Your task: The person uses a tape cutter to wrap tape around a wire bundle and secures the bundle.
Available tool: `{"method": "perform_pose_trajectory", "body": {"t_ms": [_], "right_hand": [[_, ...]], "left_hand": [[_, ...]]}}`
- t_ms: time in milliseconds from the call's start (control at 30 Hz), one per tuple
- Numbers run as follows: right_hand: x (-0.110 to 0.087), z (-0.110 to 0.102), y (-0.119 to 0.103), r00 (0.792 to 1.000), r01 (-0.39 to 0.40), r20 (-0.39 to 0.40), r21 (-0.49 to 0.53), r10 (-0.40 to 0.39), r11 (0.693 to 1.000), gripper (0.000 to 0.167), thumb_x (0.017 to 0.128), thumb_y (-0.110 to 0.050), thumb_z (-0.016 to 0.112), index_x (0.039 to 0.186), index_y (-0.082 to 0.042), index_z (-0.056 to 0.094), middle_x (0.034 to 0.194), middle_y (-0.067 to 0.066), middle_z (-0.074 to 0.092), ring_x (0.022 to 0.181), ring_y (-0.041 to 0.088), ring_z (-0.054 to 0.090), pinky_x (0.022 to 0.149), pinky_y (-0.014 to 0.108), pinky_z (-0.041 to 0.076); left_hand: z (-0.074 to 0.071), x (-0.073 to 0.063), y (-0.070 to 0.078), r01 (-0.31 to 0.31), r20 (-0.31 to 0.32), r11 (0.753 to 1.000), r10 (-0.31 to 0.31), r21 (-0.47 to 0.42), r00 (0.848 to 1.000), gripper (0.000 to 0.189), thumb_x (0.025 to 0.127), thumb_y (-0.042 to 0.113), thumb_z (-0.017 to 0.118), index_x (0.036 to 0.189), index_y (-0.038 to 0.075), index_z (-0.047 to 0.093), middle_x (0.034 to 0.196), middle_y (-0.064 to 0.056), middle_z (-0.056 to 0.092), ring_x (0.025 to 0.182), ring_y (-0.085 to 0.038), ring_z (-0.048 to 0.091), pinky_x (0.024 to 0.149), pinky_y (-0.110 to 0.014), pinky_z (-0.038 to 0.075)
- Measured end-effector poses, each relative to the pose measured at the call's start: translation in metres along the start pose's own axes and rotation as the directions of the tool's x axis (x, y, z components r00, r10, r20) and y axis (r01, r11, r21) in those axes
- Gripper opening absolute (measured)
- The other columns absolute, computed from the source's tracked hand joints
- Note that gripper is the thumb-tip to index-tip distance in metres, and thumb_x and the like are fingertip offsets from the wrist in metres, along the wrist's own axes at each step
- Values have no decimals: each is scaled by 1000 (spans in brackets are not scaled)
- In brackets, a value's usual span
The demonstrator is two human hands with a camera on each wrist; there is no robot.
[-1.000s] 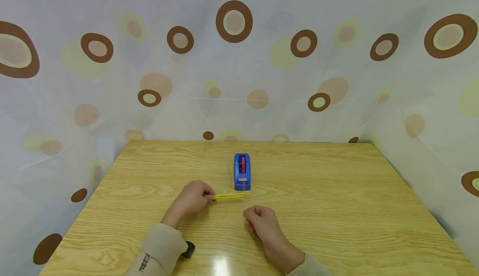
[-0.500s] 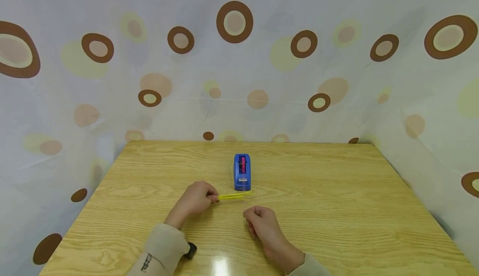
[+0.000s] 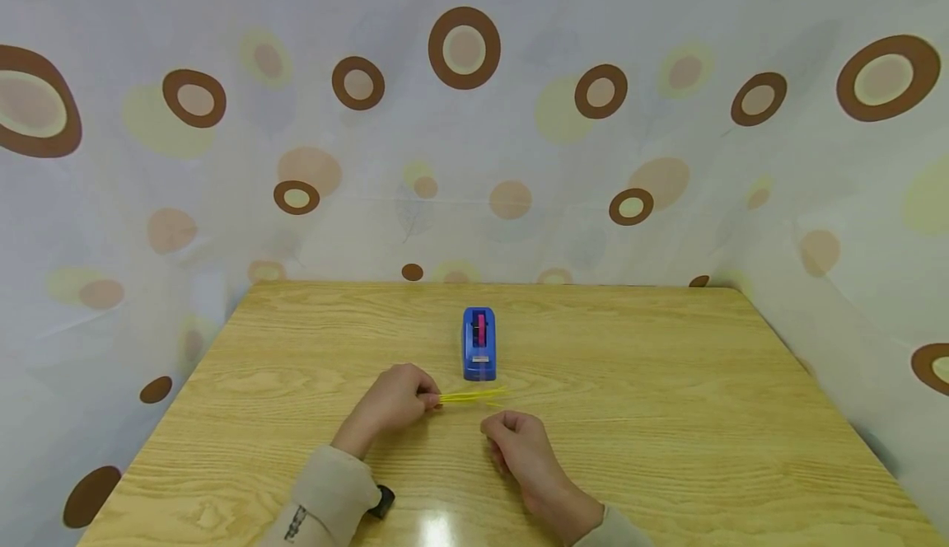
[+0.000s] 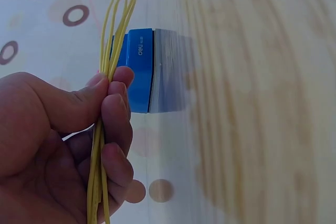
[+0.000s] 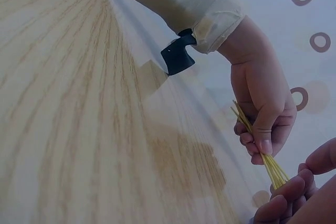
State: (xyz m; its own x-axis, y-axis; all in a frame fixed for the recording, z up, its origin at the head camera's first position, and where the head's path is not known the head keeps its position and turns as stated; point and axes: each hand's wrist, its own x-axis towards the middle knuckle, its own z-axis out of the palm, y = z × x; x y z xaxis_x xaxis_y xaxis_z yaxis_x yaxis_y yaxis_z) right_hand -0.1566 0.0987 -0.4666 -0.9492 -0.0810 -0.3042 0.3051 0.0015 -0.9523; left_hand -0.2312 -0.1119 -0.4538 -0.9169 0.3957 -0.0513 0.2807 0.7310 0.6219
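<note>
My left hand (image 3: 396,399) pinches a bundle of thin yellow wires (image 3: 469,396) between thumb and fingers. In the left wrist view the wires (image 4: 107,56) fan out slightly above the thumb, and their lower ends run along the palm. A blue tape dispenser (image 3: 478,370) with a pink core stands just beyond the wire ends. From its front a faint, clear strip seems to run towards my right hand (image 3: 522,448), whose thumb and forefinger are pinched together; the tape itself barely shows there. In the right wrist view, right-hand fingers (image 5: 289,192) partly cover the wire tips.
Everything lies over a wood-grain table (image 3: 667,415). A pale curtain (image 3: 519,143) with brown rings encloses its back and sides. A black strap piece (image 3: 381,502) sticks out at the left sleeve (image 3: 329,485).
My left hand has shifted slightly right and nearer, bringing the wires across in front of the dispenser. The right hand and dispenser hold their places.
</note>
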Motion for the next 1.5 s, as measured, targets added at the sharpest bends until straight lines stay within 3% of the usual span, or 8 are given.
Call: {"method": "perform_pose_trajectory", "body": {"t_ms": [467, 1500], "right_hand": [[-5, 1, -3, 1000, 29, 0, 7, -29, 1000, 17, 94, -12, 61, 80, -2, 60, 64, -1, 48, 54, 11, 41, 50, 24, 36], [-3, 1, -1, 998, 65, -2, 16, -65, 998, 19, 93, -12, 64, 78, 0, 63, 61, -1, 49, 52, 10, 41, 48, 22, 34]], "left_hand": [[6, 0, 7, -81, -2, 997, 81, -15, 997, 18, 93, 5, 66, 79, 12, 75, 75, 7, 63, 67, -11, 52, 65, -30, 46], [16, 2, 23, -132, 50, 989, 135, -59, 990, 18, 92, 4, 67, 78, 11, 76, 72, 8, 62, 63, -8, 50, 60, -26, 43]]}}
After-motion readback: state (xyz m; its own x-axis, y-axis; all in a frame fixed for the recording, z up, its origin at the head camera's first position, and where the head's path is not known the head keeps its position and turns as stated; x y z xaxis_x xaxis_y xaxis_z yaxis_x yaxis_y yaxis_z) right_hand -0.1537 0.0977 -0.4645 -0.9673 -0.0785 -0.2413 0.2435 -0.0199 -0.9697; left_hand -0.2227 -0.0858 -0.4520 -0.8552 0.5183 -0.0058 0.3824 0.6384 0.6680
